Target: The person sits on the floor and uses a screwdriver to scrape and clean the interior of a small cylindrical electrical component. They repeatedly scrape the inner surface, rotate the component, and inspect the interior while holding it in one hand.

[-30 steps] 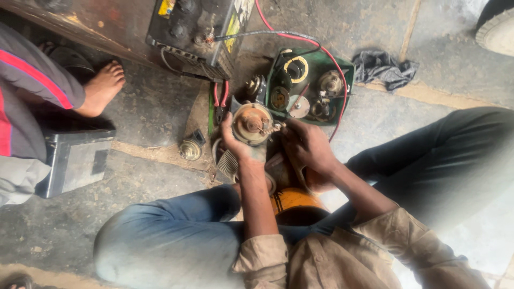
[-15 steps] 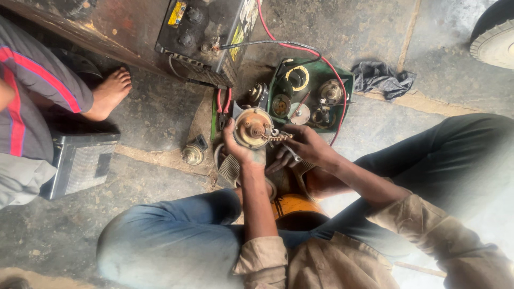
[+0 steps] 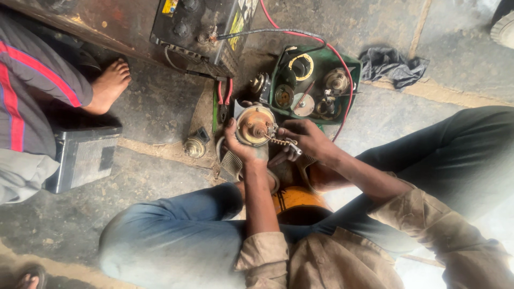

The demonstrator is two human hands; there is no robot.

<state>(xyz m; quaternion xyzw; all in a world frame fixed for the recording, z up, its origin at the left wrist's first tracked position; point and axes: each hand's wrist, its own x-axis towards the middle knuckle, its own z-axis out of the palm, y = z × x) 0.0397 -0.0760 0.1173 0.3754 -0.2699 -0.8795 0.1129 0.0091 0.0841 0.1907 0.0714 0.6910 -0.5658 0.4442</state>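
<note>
Your right hand (image 3: 305, 140) pinches a small toothed metal piece (image 3: 282, 142) between thumb and fingertips, just right of the middle of the frame. Its tip now touches the side of the round rusty motor part (image 3: 255, 124). A moment ago that hand sat higher and closer over the round part, so it has slid a little to the right and down, and the toothed piece shows more now. It looks like the piece is being worked at the edge of the round part, not yet set all the way in. Your left hand (image 3: 242, 145) curls around the round part from below, fingers pressed on its left side and thumb hidden, and it has kept the part steady in the same spot. Behind your hands, toward the top middle, sits a green tray (image 3: 353, 72) full of more round metal bits. A red wire (image 3: 342, 64) loops around it up to a black battery (image 3: 198, 27) at the top. A small brass piece (image 3: 194, 147) lies on the floor left of your hands. At the far left another person's bare foot (image 3: 108, 85) rests by a grey metal box (image 3: 83, 158). A dark rag (image 3: 393, 64) lies at the upper right.
</note>
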